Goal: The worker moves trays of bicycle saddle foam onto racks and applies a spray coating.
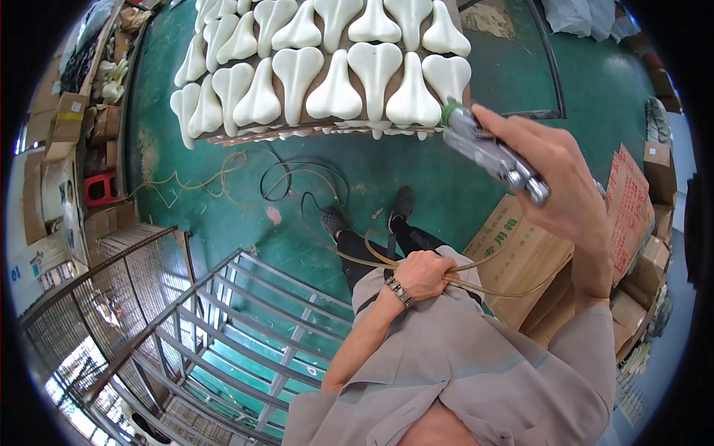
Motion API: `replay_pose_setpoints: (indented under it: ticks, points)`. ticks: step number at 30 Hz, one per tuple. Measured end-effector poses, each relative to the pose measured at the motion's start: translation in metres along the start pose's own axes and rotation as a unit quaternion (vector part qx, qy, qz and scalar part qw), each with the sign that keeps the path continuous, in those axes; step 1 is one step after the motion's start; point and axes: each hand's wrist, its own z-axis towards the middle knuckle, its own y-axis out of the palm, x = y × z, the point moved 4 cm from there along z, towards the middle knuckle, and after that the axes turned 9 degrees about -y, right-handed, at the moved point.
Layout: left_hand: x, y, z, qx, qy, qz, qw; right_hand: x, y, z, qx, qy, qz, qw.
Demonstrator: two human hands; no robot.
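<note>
Raised on the right, my right hand (561, 178) is wrapped round a metal spray gun (494, 154) with a green ring near its nozzle. The nozzle points at the nearest right corner of a rack covered with white bicycle saddle pads (373, 65). These pads lie in rows, wide and narrow ends alternating. My left hand (425, 273), with a watch on its wrist, is closed at my waist round a loop of yellowish air hose (509, 293). Part of the hose lies hidden behind my hand and body.
At lower left stands a grey metal frame (245, 316) beside a rusty mesh rack (137, 275). Cardboard boxes (494, 245) are piled on my right. Hoses (286, 178) trail over the green floor near my feet. A red stool (99, 189) sits at far left.
</note>
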Motion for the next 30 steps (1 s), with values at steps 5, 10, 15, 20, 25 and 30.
replay_pose_setpoints:
  ticks: [5, 10, 15, 20, 25, 30]
  points:
    - [0.009, 0.023, 0.018, 0.003, -0.009, -0.015, 1.000, -0.012, -0.006, -0.020, -0.118, -0.035, 0.072, 0.990]
    - [0.028, 0.032, 0.030, -0.015, 0.015, -0.001, 1.000, 0.001, -0.018, -0.039, -0.037, -0.018, 0.040, 0.998]
    - [0.031, 0.033, 0.041, -0.029, 0.014, 0.019, 0.999, 0.002, -0.034, -0.060, -0.081, -0.013, 0.019, 0.996]
    - [0.040, 0.035, 0.052, -0.034, 0.027, 0.039, 0.998, 0.020, -0.050, -0.069, -0.012, 0.020, 0.014, 1.000]
    - [0.039, 0.037, 0.060, -0.040, 0.023, 0.033, 0.998, 0.013, -0.044, -0.078, -0.087, 0.000, 0.014, 0.996]
    - [0.041, 0.045, 0.065, -0.059, 0.026, 0.032, 0.997, 0.021, -0.053, -0.084, -0.029, 0.024, 0.017, 0.999]
